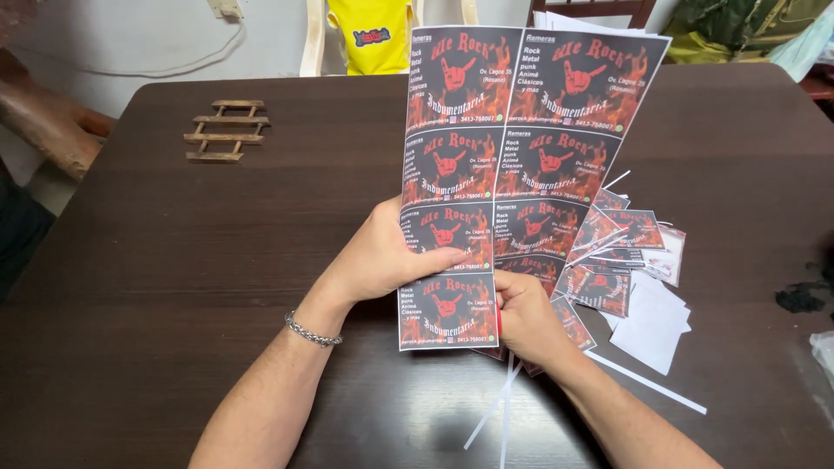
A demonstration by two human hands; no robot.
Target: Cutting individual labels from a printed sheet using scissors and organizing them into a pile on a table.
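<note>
Black-and-red glossy printed sheet of cards [486, 165] stands upright at the desk's [174, 260] centre, mid-cut I judge. My left hand [382, 256] pinches its 9 o'clock edge; my right hand [526, 317] is closed at its bottom, tool hidden. Cut cards [608, 260] lie at 3 o'clock. Next calls for following the central seam upward.

I saw my left hand [382, 260] and right hand [526, 317] gripping the tall black-and-red printed card sheet [512, 139] over the middle of the dark brown wooden table [174, 287]. Right of it lay the loose pile of cut cards [621, 256], thin white paper strips [504, 408] nearer, and the small wooden slatted trivet [224, 132] far left.
</note>
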